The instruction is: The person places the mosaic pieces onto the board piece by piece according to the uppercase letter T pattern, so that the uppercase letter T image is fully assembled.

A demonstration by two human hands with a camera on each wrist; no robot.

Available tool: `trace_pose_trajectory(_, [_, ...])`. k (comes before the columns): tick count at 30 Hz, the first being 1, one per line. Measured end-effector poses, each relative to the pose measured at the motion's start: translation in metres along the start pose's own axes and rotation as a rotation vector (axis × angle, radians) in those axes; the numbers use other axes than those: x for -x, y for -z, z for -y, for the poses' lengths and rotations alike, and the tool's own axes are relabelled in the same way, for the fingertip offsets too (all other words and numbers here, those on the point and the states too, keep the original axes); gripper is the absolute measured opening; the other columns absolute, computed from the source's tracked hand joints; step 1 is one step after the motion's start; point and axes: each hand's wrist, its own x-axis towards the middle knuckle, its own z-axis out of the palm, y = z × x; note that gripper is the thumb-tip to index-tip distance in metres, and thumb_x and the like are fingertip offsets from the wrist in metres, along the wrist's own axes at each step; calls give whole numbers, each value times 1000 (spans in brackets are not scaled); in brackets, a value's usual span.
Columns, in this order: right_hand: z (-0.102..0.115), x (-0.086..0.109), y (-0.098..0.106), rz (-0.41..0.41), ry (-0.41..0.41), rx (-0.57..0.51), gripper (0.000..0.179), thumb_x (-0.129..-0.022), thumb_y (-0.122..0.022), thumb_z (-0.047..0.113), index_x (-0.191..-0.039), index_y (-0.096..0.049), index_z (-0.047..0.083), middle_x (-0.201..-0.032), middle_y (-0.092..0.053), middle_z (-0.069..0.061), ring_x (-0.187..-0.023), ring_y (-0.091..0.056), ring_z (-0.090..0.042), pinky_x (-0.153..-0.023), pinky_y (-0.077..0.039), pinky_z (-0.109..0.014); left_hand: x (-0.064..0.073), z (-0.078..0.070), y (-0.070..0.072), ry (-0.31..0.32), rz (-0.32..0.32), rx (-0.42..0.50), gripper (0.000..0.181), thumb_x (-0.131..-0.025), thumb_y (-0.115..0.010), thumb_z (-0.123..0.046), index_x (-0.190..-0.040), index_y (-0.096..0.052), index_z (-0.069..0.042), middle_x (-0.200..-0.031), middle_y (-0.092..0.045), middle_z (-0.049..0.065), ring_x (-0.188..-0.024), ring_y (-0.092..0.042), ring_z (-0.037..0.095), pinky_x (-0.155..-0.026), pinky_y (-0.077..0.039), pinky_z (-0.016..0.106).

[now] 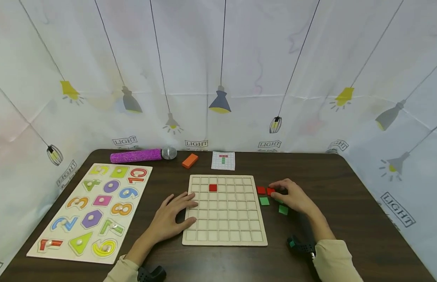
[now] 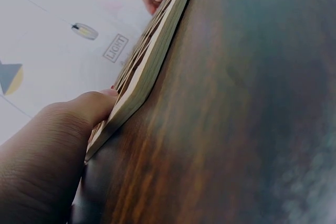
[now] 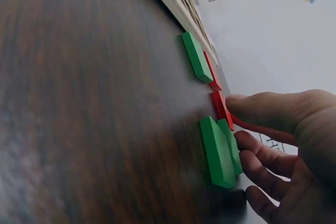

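A light wooden grid board (image 1: 224,225) lies on the table with one red square tile (image 1: 213,188) in a cell of its upper part. My left hand (image 1: 170,217) rests on the board's left edge, fingers extended and thumb on the rim. Beyond the right edge, my right hand (image 1: 292,196) pinches a second red tile (image 3: 220,109) between thumb and index finger, low at the table. Another red tile (image 1: 261,190) lies just left of it. Green tiles (image 1: 264,201) lie nearby, one partly hidden under the right hand; another green tile (image 3: 216,153) stands out in the right wrist view.
A pattern card (image 1: 223,161) with a red and green T lies behind the board. To its left are an orange block (image 1: 189,161) and a purple microphone (image 1: 141,155). A number-and-shape puzzle board (image 1: 67,250) covers the table's left side. A lamp-print curtain (image 1: 246,78) hangs behind.
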Motion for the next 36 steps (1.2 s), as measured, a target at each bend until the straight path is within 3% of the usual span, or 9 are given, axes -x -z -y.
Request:
trace_pose_trajectory(9, [-1,0,-6,-42,-12,49,31,-90,-64,21,-117,-64,6,-113,-55,-15,-99,-51,-28,-82,-45,-46,1,0,-2,4,-6,-2,40,-85,-65,-45,-122,-62,-29,-142,-50,-3,-136,-42,23,-112,-23,58])
trace_pose_trajectory(14, [-2,2,-7,-67,-36,22,26,-89,-66,21,-111,-64,7,-112,-53,-16,-100,-53,-31,-83,-46,-48,2,-1,-3,-4,-4,5,41,-86,-64,-46,-122,-62,-28,-142,-50,-2,-136,-42,25,-111,-23,60])
trace_pose_trajectory(26, [0,-6,-7,-129,-80,-82,20,-91,-64,18,-107,-62,7,-95,-65,-9,-82,-56,-20,-64,-45,-25,0,0,0,-10,-3,-9,41,-87,-62,-48,-123,-61,-28,-143,-49,-3,-137,-40,24,-111,-22,60])
trace_pose_trajectory(36, [8,-15,-10,-128,-5,-167,37,-93,-60,16,-126,-50,2,-101,-61,-12,-92,-61,-25,-73,-50,-25,-1,1,0,-14,4,-14,41,-87,-61,-48,-123,-60,-28,-144,-48,-3,-137,-40,25,-112,-21,59])
